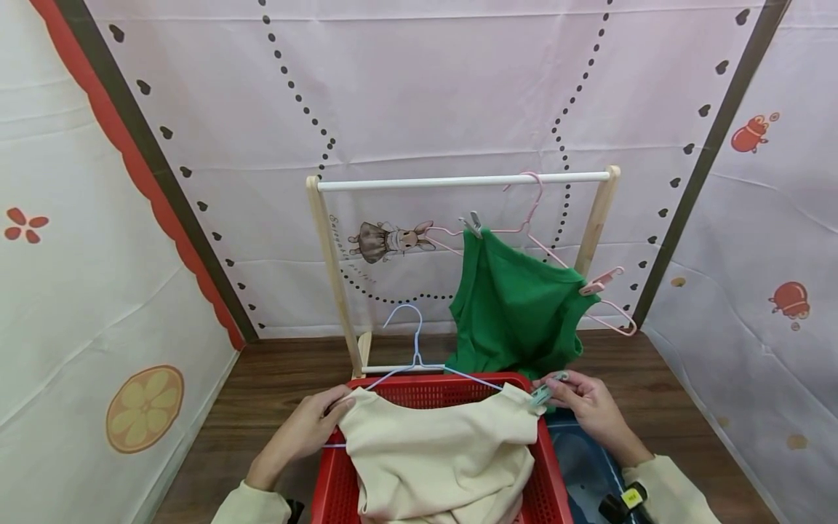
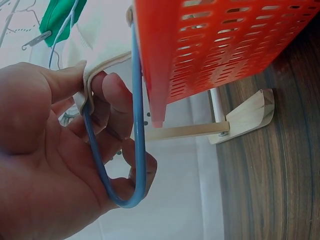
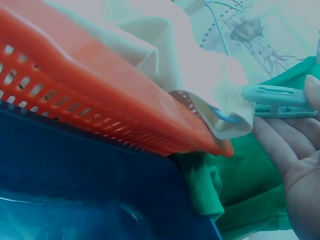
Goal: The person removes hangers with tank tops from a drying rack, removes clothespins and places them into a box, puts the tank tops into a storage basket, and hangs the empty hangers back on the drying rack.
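**Pale printed fabric walls [image 1: 432,87] are enclosing a brown wood-grain surface [image 1: 288,364]**

On the back wall, dotted lines are running around a rabbit figure in a dress [image 1: 393,240]. In front of it, a small clothes rack of light wooden posts and white rods [image 1: 419,183] is standing on the surface. A rectangular red plastic basket with perforated walls [image 1: 432,397] is sitting before the rack, nearest the person, and a glossy dark blue plastic basin [image 1: 583,458] is lying just to its right.

A bright green fabric garment [image 1: 517,309] is hanging at the right part of the rack. A plain cream fabric garment [image 1: 445,451] is spreading over the basket, its lower part dropping inside.

The left hand [image 1: 308,429] is pinching one shoulder of the cream garment between thumb and fingers, at the rounded end of a slim light blue hanger [image 2: 139,130]. That hanger is lying within both shoulders, its hook rising well below the top rod. The right hand [image 1: 592,407] is pinching a mint-green plastic clothespin [image 1: 542,395] at the other shoulder; whether the clip is biting the cloth cannot be told.

A thin pink hanger [image 1: 532,211] is carrying the green garment, which a grey clothespin [image 1: 473,224] and a pink clothespin [image 1: 592,287] are fastening.
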A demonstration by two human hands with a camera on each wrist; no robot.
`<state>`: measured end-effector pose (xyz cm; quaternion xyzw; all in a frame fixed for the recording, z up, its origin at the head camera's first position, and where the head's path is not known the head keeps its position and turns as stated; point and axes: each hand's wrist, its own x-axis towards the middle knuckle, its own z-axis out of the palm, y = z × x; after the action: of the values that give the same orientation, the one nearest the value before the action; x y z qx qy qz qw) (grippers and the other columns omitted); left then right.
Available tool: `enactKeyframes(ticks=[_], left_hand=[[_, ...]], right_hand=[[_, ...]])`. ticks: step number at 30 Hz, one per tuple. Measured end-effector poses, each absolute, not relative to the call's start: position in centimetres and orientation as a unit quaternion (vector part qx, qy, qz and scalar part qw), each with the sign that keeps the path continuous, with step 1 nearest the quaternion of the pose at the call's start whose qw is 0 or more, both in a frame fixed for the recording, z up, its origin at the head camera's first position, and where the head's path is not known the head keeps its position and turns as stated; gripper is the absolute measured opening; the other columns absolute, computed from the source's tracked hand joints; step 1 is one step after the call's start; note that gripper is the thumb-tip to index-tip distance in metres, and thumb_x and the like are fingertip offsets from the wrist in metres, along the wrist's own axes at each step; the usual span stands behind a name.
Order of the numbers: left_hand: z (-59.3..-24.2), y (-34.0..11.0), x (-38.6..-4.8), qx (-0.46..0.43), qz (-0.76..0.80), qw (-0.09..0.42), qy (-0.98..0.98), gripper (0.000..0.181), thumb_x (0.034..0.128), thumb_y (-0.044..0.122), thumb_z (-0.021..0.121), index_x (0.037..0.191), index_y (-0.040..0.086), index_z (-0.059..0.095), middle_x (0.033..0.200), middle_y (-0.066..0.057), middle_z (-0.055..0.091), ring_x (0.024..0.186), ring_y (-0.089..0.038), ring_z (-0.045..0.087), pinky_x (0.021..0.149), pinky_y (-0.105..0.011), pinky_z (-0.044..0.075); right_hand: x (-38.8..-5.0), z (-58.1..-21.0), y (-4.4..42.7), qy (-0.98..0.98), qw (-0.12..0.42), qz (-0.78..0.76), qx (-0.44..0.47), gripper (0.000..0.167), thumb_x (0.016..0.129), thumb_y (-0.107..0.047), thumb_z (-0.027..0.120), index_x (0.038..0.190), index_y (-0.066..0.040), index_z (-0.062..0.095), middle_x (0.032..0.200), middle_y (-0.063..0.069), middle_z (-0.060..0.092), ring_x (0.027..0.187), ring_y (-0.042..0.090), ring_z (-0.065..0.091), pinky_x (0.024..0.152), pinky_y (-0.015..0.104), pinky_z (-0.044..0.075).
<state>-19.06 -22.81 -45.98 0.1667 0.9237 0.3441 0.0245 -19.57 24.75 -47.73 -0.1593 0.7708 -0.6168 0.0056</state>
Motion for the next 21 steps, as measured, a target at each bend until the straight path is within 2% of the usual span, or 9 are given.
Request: enactKeyframes(ticks=[8,17,21], left_hand=[[-46.13,-22.72,-19.12,0.164,0.343,0.026,0.925,0.012,0.1034,0.028,0.053,0.104,0.023,0.064,0.084,0.008,0.057,0.078,-0.010,0.052,0.069,-0.027,0.042],[-46.40,-22.59,-19.27,0.167,0.340,0.026,0.925,0.013,0.1038,0.030,0.051,0.103,0.024,0.063,0.083,0.009,0.057,0.077,-0.009,0.052,0.069,-0.027,0.042],[-46.45,-22.51,-19.29,0.164,0.338,0.024,0.927,0.012,0.1036,0.029,0.052,0.102,0.024,0.063,0.081,0.009,0.056,0.076,-0.009,0.052,0.068,-0.026,0.041]], right_hand=[[-19.53,-47.55,24.72,0.762,-0.013,-0.630,-0.152,0.034,0.106,-0.019,0.048,0.119,0.011,0.060,0.116,0.027,0.067,0.100,0.008,0.070,0.084,0.032,0.056],[-19.42,-47.28,24.84,0.761,-0.027,-0.636,-0.126,0.037,0.105,-0.024,0.049,0.121,0.007,0.060,0.115,0.013,0.071,0.102,0.009,0.070,0.085,0.034,0.055],[-19.36,-47.15,25.15,0.757,-0.037,-0.640,-0.126,0.036,0.105,-0.022,0.050,0.121,0.009,0.059,0.113,0.008,0.072,0.100,0.009,0.070,0.085,0.032,0.056]])
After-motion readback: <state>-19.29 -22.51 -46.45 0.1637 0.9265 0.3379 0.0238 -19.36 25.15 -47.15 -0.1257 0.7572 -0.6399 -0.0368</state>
